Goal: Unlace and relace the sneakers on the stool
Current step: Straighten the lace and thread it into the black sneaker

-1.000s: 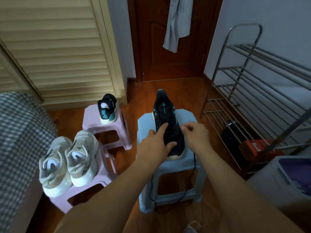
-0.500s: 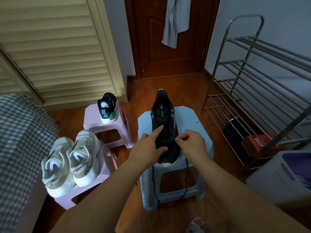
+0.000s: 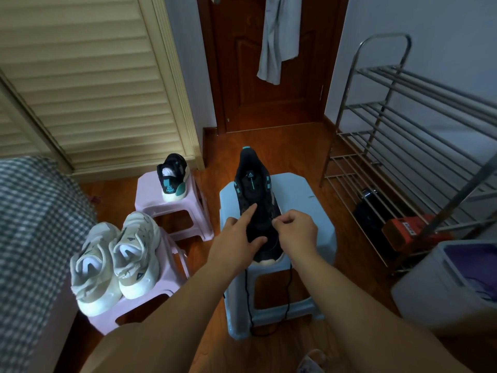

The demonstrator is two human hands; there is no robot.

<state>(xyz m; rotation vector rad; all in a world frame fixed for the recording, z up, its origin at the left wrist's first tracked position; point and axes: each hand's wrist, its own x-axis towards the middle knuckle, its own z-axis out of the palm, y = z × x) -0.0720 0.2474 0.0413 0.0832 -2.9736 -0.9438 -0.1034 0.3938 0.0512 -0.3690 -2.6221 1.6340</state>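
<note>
Wood floor (image 3: 304, 157) runs under everything, reddish and glossy, with your bare forearms reaching in from the bottom edge. Your left hand (image 3: 234, 242) rests on the toe half of the black sneaker (image 3: 254, 195), index finger straight and pointing up the tongue, other fingers loosely spread, gripping nothing. Your right hand (image 3: 295, 235) sits just beside it on the shoe's right flank, fingers curled, thumb and forefinger pinching the black lace (image 3: 289, 289) near an eyelet. Two loose runs of that lace hang off the toe and down past the front of the blue stool (image 3: 309, 200), pooling near its feet. The sneaker lies lengthwise on the stool top, toe toward you, heel overhanging the far edge, teal marks by the collar. Left of you, a pink stool (image 3: 172, 267) carries a pair of white sneakers (image 3: 115, 259) side by side, toes toward you. Checked fabric (image 3: 29, 224) fills the left edge. Farther back, a second pink stool (image 3: 150, 200) holds the other black sneaker (image 3: 173, 176), heel facing you. On the right, a grey bin (image 3: 430, 286), then a metal rack (image 3: 403, 125) with dark and red items under it. Beyond: louvred doors (image 3: 88, 84), a brown door (image 3: 242, 76) with grey cloth (image 3: 277, 36) hanging on it.
</note>
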